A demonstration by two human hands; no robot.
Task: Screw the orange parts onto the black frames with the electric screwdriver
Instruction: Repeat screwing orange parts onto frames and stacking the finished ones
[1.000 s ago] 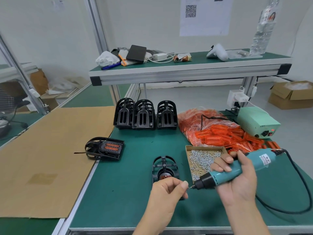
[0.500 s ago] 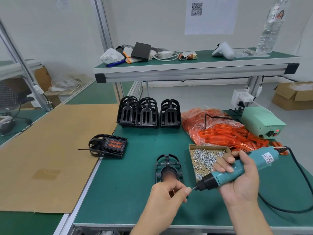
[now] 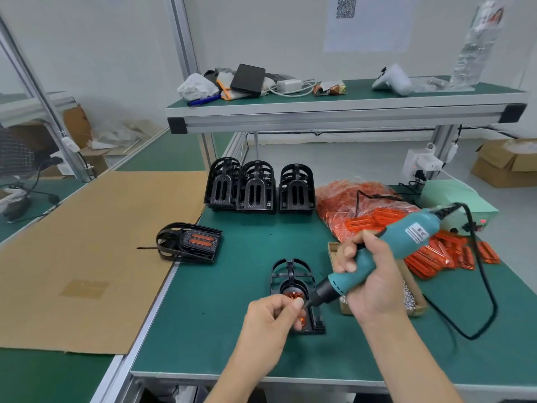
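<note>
**Desk:** What does the moment show?

**Photographer:** At a green surface (image 3: pixel 232 330), the right hand (image 3: pixel 374 286) grips a teal electric screwdriver (image 3: pixel 377 257), its tip angled down and left toward the left hand (image 3: pixel 270 324). That hand's fingers (image 3: pixel 296 305) are curled, thumb and forefinger pinched at the bit, apparently on a screw too small to make out. Beneath them lies a black frame (image 3: pixel 293 283) with an orange part (image 3: pixel 292 295) seated in it.

**Desk:** What would doing it well take?

**Photographer:** By my reading, seat the screw square on the bit, bring the tool more upright over the hole, and steady the frame before pulling the trigger, or the screw may go in crooked.

**Desk:** Room to move?

**Photographer:** The frame sits near the surface's front edge, with open green to its left. The screw box (image 3: pixel 412 298) lies just beside the right wrist, loose orange parts (image 3: pixel 444 254) behind, and the cord (image 3: pixel 488 286) loops to the right, where it could snag. A finished frame (image 3: pixel 189 242) rests well apart at the left edge.
</note>
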